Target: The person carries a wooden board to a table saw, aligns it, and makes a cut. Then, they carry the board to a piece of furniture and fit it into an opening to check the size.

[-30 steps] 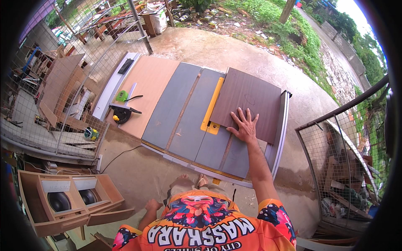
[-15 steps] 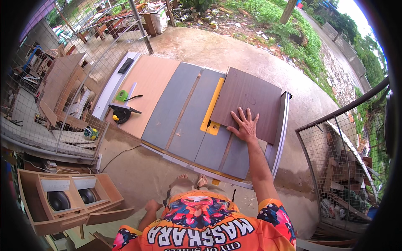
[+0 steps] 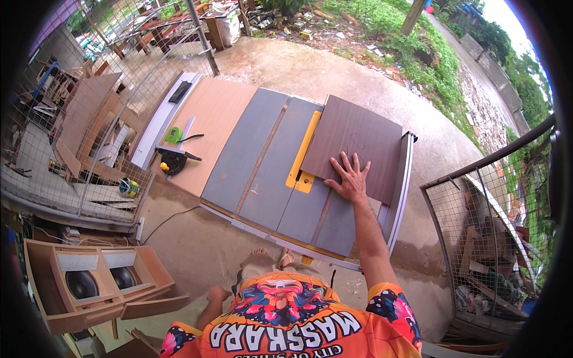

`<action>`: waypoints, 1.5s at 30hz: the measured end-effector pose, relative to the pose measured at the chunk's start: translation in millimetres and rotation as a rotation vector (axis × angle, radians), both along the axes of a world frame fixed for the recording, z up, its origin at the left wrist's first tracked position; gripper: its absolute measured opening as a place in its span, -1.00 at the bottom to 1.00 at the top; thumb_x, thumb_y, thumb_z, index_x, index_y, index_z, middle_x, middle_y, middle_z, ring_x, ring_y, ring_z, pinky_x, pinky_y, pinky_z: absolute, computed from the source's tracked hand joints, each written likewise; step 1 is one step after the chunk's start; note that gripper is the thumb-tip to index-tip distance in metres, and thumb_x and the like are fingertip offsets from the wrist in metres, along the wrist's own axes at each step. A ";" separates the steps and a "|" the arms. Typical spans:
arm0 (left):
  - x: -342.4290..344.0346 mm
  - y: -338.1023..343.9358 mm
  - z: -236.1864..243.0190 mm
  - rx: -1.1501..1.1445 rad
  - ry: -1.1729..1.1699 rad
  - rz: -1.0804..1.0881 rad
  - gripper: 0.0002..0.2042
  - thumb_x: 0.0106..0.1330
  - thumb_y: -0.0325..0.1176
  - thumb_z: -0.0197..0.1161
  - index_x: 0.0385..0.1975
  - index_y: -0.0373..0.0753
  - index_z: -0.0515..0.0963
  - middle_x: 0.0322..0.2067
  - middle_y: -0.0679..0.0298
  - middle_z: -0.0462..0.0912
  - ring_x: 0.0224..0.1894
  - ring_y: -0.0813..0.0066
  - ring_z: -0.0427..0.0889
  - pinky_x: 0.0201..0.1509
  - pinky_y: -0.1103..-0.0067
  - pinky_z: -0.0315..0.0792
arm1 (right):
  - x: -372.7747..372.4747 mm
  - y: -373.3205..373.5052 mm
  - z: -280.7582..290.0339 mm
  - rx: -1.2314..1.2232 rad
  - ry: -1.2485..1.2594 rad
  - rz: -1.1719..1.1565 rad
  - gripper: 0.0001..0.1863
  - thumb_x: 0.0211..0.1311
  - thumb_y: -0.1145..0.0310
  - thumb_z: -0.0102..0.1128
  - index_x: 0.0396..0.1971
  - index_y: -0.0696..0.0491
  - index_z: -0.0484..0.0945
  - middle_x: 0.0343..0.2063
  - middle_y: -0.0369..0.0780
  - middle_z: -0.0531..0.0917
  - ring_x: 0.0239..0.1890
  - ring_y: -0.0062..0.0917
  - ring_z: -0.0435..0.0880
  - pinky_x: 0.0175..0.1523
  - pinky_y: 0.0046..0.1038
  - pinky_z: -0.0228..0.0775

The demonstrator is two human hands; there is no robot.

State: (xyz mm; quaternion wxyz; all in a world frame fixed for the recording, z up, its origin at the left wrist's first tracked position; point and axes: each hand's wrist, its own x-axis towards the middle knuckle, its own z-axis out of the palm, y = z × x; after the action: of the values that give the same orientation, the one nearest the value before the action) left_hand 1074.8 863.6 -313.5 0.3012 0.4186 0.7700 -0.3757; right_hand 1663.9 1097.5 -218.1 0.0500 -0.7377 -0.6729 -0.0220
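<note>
A dark wood-grain panel (image 3: pixel 364 134) lies on the right part of the grey saw table (image 3: pixel 239 167), beside a yellow insert plate (image 3: pixel 301 167). My right hand (image 3: pixel 349 179) is open on the panel's near part, fingers spread, thumb at its near left edge. My left hand (image 3: pixel 218 293) hangs low by my side, fingers curled; whatever it holds, if anything, is hidden. A metal fence rail (image 3: pixel 403 173) runs along the panel's right. On a light wood board (image 3: pixel 212 113) at the left rest a green tape measure (image 3: pixel 173 135) and a black gauge (image 3: pixel 173 161).
Mesh fence panels (image 3: pixel 477 232) stand right and left, with wood scraps (image 3: pixel 98 137) behind the left one. A wooden cabinet with two speakers (image 3: pixel 98 280) sits at lower left. A cable (image 3: pixel 167 218) crosses the concrete floor. Weeds and debris border the far side.
The panel and my right hand on it have shifted very slightly forward, away from me. My left hand looks about the same.
</note>
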 end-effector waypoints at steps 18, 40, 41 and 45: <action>5.1 -0.8 13.8 0.010 -0.038 0.089 -0.48 0.08 -0.10 0.45 0.07 -0.14 0.72 0.18 0.04 0.67 0.25 0.03 0.64 0.26 0.20 0.56 | 6.6 5.6 -2.9 0.026 0.001 0.015 -0.11 0.13 -0.55 0.11 0.46 -0.52 0.33 0.55 -0.30 0.21 0.60 -0.04 0.00 0.49 0.52 -0.46; 4.5 -4.5 10.8 0.012 -0.008 0.059 -0.39 0.05 0.07 0.51 0.07 -0.14 0.71 0.13 0.09 0.70 0.19 0.12 0.68 0.21 0.24 0.59 | 10.8 13.9 -0.8 0.011 -0.009 0.008 -0.10 0.11 -0.55 0.13 0.46 -0.53 0.32 0.56 -0.32 0.21 0.61 -0.07 -0.02 0.51 0.49 -0.43; 2.4 -5.5 6.4 0.014 0.007 0.043 -0.34 -0.01 0.16 0.57 0.06 -0.13 0.72 0.11 0.14 0.73 0.15 0.17 0.71 0.17 0.27 0.61 | 11.7 14.2 -1.3 0.011 -0.011 0.008 -0.10 0.11 -0.56 0.13 0.46 -0.53 0.32 0.56 -0.32 0.21 0.61 -0.07 -0.02 0.51 0.49 -0.43; -2.8 -9.5 -3.3 0.022 0.008 0.048 -0.33 -0.02 0.16 0.57 0.06 -0.14 0.72 0.10 0.13 0.73 0.14 0.17 0.72 0.16 0.26 0.62 | 15.1 15.2 -5.6 0.026 -0.011 0.011 -0.10 0.11 -0.57 0.12 0.46 -0.54 0.32 0.56 -0.32 0.22 0.61 -0.07 -0.01 0.51 0.49 -0.42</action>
State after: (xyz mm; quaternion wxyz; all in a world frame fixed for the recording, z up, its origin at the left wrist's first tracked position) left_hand 1072.1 854.1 -316.9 0.3025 0.4018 0.7852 -0.3612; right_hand 1678.9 1112.6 -223.7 0.0559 -0.7330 -0.6771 -0.0343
